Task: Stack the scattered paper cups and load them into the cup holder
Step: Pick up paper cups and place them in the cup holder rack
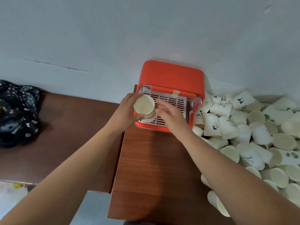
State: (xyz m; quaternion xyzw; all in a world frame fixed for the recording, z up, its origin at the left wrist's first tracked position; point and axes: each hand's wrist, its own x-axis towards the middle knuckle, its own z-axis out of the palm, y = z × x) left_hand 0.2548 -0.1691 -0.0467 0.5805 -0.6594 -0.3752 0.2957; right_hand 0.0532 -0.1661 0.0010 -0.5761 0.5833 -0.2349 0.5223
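Left hand: the left hand curls its fingers and thumb round the cup stack, so the cups stay together and do not slip.
Cup stack: it is up in the air, over the left side of the cup holder, with its open mouth facing up at us. It looks ready to go in.
Right hand: the right hand is spread, with straight fingers just beside the stack, maybe to steady it. It is blurry, so I cannot tell if it touches.
Cup holder: the orange box sits at the back of the bench, against the wall. Its white tray shows, so cups can go in.
Loose cups: the loose cups lie in a big heap on the right, close enough to grab. Most of the job is still to do.
Dark cloth: a dark cloth lies far off on the left.
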